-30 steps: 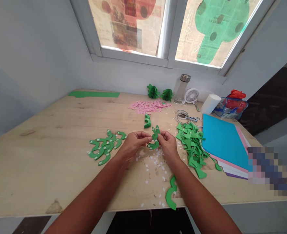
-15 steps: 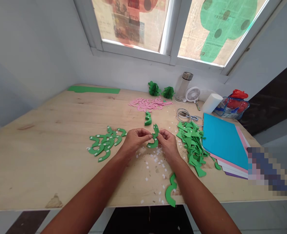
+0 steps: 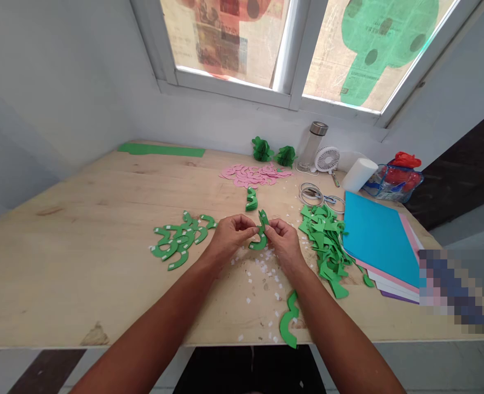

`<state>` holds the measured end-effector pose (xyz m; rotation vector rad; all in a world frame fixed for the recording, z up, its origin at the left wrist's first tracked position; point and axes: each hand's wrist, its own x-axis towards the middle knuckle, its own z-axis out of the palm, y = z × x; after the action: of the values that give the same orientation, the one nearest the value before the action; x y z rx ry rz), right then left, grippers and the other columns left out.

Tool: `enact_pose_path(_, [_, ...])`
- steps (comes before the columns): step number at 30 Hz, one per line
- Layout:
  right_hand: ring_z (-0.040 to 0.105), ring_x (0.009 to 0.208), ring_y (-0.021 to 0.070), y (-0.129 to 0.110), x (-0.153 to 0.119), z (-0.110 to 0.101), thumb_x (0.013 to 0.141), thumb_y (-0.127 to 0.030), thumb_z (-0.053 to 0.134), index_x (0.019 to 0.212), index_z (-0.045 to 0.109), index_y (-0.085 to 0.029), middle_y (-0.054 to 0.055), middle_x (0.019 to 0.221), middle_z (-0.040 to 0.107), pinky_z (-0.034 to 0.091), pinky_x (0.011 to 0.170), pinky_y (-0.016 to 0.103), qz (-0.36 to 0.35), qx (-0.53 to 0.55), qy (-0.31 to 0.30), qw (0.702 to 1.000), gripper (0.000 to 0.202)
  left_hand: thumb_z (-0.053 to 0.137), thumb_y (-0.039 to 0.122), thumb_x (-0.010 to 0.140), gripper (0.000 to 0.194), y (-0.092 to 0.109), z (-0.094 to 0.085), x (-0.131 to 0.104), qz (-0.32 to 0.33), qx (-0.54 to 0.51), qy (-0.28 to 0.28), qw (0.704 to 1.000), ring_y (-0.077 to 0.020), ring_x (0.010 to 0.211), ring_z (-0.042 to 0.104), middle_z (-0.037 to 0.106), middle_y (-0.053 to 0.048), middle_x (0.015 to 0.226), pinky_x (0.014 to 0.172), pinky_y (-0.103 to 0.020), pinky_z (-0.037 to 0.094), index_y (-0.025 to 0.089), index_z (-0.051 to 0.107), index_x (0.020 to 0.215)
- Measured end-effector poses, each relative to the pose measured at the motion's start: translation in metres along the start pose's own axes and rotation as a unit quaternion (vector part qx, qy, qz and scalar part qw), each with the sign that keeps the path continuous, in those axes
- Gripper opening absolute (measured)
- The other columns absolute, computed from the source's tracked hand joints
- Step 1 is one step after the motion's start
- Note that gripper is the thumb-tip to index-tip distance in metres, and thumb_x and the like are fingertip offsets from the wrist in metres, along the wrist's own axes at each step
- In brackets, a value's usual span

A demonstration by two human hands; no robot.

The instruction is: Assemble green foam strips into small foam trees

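Near the edge of the wood-grained table (image 3: 81, 262) lies a scalloped green curve (image 3: 284, 325), with squarish white flecks (image 3: 248, 300) scattered around and beyond it. Past those, my left hand (image 3: 234, 234) and right hand (image 3: 283, 238) each pinch, thumb to finger, the thin curved piece (image 3: 258, 245) between them. Flat arcs (image 3: 186, 239) overlap on my left; angular scraps (image 3: 328, 246) heap on my right. Farther off sit a wavy stack (image 3: 252, 204), flimsy pink cutouts (image 3: 252, 176), two ruffled puffs (image 3: 261, 149).

A hand could pass over the left side of the table (image 3: 81, 246) up to the green curved pieces (image 3: 181, 239) beside the left hand (image 3: 232, 232). Ahead, a green stack (image 3: 251, 200) and pink cutouts (image 3: 252, 175) block the way; rightward of the right hand (image 3: 285, 241), green scraps (image 3: 324, 243) do.
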<state>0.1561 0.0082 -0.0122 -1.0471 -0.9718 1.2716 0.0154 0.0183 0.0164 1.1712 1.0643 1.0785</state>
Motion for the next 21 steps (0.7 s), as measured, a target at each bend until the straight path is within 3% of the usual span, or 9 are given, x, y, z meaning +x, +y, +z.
enact_pose_path(15, [0.048,0.052,0.0089,-0.0067,-0.0036,0.0000,0.070,-0.040,0.068,0.075,0.066,-0.017,-0.003,0.061,0.059,0.037,0.049,0.021,-0.018,-0.018,0.000,1.000,0.024,0.079,0.034,0.056,0.026,-0.0016,-0.0011,0.0008,0.022,-0.034,0.013,0.999,-0.0124,0.058,0.056,0.064,-0.001,0.060,0.058,-0.024,0.042,0.014,0.064,0.063])
enact_pose_path(21, [0.050,0.052,0.0088,-0.0040,-0.0029,0.0003,0.064,-0.034,0.074,0.074,0.065,-0.017,-0.002,0.066,0.063,0.037,0.049,0.021,-0.002,-0.009,0.007,1.000,0.021,0.078,0.034,0.058,0.026,-0.0001,0.0009,-0.0011,0.027,-0.026,0.016,0.999,-0.0126,0.058,0.056,0.062,-0.001,0.060,0.058,-0.024,0.043,0.014,0.063,0.064])
